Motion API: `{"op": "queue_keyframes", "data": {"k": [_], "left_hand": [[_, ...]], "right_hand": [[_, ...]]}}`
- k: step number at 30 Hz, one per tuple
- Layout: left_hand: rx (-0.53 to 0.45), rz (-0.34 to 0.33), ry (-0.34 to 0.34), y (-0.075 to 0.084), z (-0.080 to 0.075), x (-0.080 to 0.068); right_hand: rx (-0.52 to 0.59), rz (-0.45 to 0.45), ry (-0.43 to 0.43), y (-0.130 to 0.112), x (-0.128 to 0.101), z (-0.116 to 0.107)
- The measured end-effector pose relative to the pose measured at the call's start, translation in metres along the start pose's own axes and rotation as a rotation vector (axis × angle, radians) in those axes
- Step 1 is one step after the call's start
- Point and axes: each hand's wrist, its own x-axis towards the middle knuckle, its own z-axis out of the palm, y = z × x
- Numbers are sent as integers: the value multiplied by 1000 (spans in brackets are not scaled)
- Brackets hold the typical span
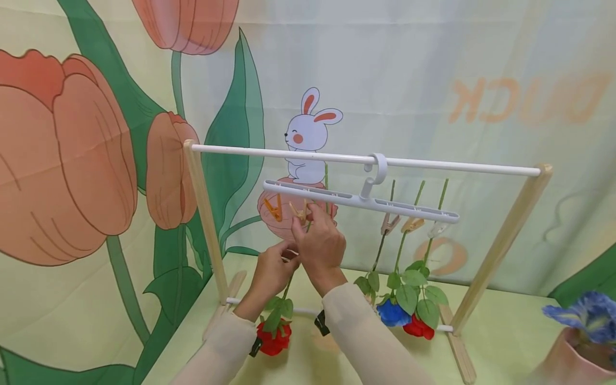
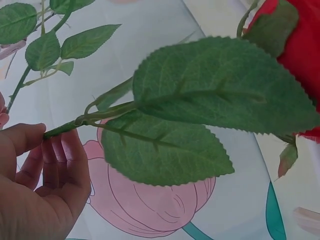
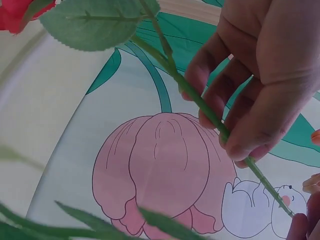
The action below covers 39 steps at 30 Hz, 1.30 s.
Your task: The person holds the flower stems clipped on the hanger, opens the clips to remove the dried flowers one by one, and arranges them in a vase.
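**Red rose held by its stem below the peg hanger**

Red rose (image 1: 273,338) hangs head-down at about 6 o'clock from both hands, near the lower rail of the wooden rack (image 1: 206,224). Its green stem (image 3: 210,112) runs up between the hands toward an orange peg (image 1: 300,210) on the white hanger (image 1: 361,201).

Left hand (image 1: 272,271): thumb and curled fingers (image 2: 60,160) pinch the stem just above the leaves (image 2: 220,85).

Right hand (image 1: 321,245): at 1 o'clock from the left hand and touching it. In the right wrist view its fingers (image 3: 250,125) curl round the stem and grip it. In the head view its fingertips reach the orange peg; whether they press the peg cannot be told.

A second orange peg (image 1: 274,207) hangs at 9 o'clock from the first, with nothing in it.

Surroundings: three more stems hang from pegs at 3 o'clock along the hanger, ending in a blue flower (image 1: 392,314) and a second red flower (image 1: 420,327). The hanger hooks over the white top bar (image 1: 289,154). The rack stands on a pale green tabletop (image 1: 505,331). A pink pot (image 1: 572,358) with a blue bloom stands at 4 o'clock.
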Motion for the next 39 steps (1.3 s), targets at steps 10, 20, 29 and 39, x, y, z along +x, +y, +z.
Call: {"op": "queue_keyframes", "data": {"k": [10,20,29,39], "left_hand": [[-38,-9,14,0,1,-4],[-41,13,17,1,0,-9],[-7,61,39,4,-5,-15],[83,233,87,19,-8,-21]], "right_hand": [[-62,-55,41,8,-6,-7],[64,-63,26,16,-11,-23],[118,-112,62,21,-13,-46],[54,-250,-10,43,-22,-68]]}}
